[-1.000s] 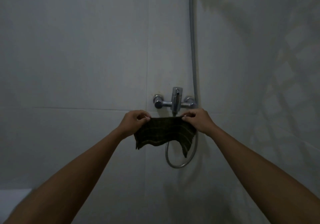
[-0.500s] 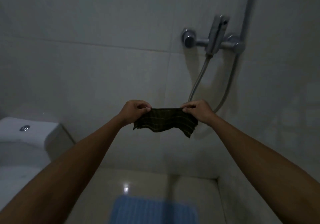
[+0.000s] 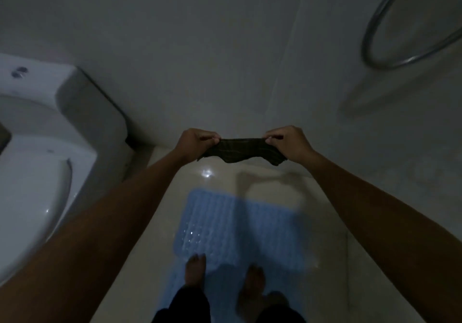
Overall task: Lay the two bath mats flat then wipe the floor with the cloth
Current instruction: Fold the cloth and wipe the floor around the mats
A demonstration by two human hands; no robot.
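where both feet stand: cloth (image 3: 241, 150) pinched between left hand (image 3: 193, 142) and right hand (image 3: 290, 142) above blue mat (image 3: 240, 225)

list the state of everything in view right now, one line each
cloth: held up off the floor, stretched between both hands, middle sagging
left hand: pinches the cloth's left end
right hand: pinches the cloth's right end
blue bath mat: lying flat on the floor, the person's feet on its near part
toilet: lid closed
shower hose: hanging in a loop against the wall
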